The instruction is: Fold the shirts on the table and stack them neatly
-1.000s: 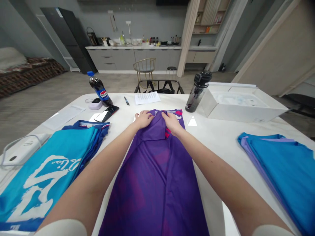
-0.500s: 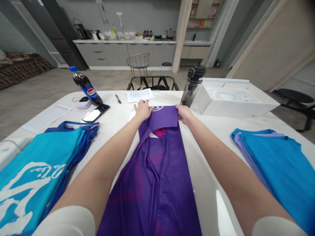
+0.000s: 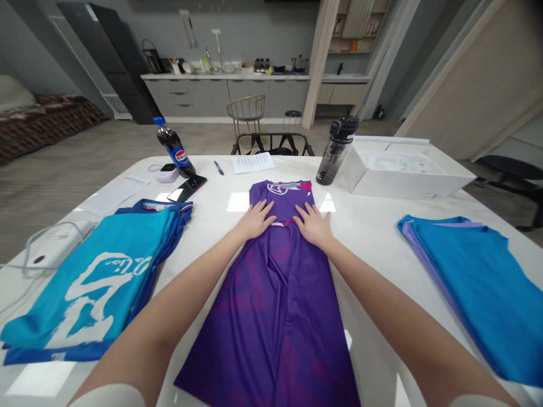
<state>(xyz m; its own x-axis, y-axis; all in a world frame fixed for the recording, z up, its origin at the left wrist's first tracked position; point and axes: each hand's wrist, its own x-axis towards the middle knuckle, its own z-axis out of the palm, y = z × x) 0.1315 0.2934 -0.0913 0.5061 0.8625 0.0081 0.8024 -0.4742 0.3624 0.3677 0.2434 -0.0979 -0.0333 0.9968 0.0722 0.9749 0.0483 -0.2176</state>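
A purple garment [image 3: 275, 305] with magenta patches lies lengthwise on the white table [image 3: 365, 249], its far end folded and showing a white emblem. My left hand [image 3: 256, 219] rests on the garment's left side near that far end, fingers spread. On the right side, my right hand [image 3: 313, 224] lies with its fingers spread, fingertips on the purple cloth. Neither hand grips anything. Some creases run down the middle of the cloth toward me.
Folded turquoise and navy clothes [image 3: 123, 254] lie left; folded blue and lilac clothes [image 3: 470, 271] lie right. Beyond are a cola bottle [image 3: 179, 154], phone [image 3: 187, 188], pen [image 3: 218, 168], paper [image 3: 253, 162], dark tumbler [image 3: 335, 155] and white box [image 3: 394, 183]. A white power strip [image 3: 57, 246] is at left.
Both hands have let go of the garment's far edge and moved nearer me, now flat on the cloth. The far flap lies differently, its emblem more visible. The camera view has shifted slightly.
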